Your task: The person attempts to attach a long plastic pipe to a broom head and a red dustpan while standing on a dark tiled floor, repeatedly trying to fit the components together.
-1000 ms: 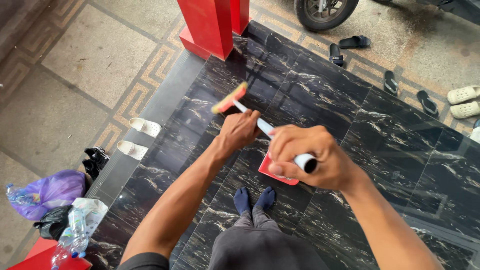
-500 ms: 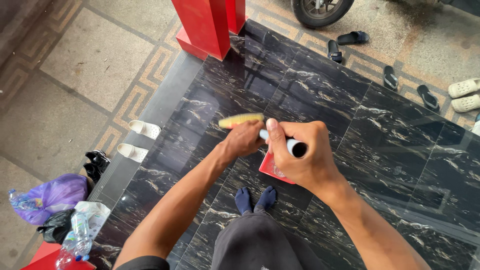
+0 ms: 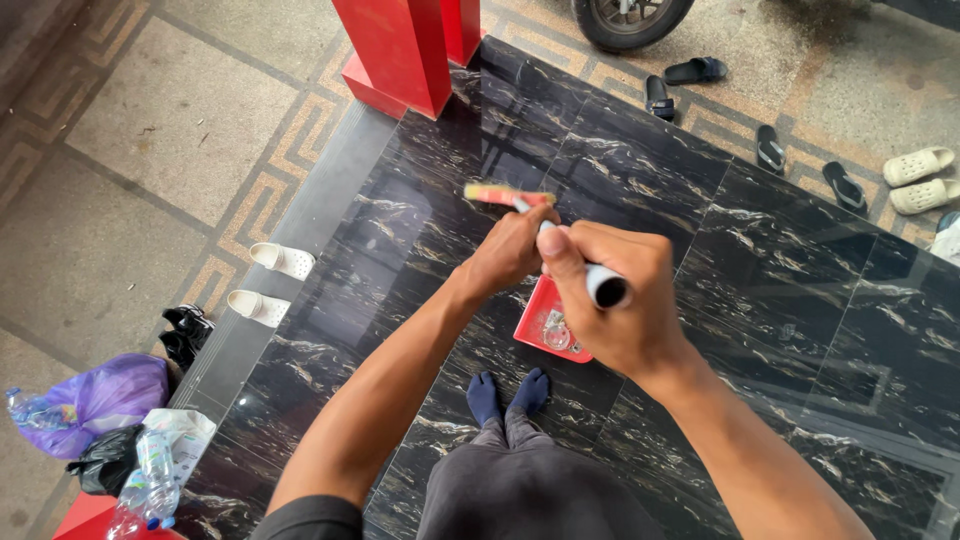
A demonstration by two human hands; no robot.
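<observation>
I hold a long-handled broom over a black marble floor. My right hand grips the top of the pale handle, thumb along it. My left hand is closed on the handle lower down, just behind the red and yellow broom head, which lies nearly level above the floor. A red dustpan sits on the floor below my hands, with small bits of clear litter in it. My feet in dark blue socks stand just behind the dustpan.
Red pillar bases stand at the floor's far edge. White sandals lie on the step at left, black shoes beside them. Plastic bags and bottles pile at lower left. Slippers and a motorbike wheel lie beyond.
The broom head has swung to the right and closer to my hands, turning from tilted to nearly level. Both hands shifted right with it, and more of the dustpan shows now.
</observation>
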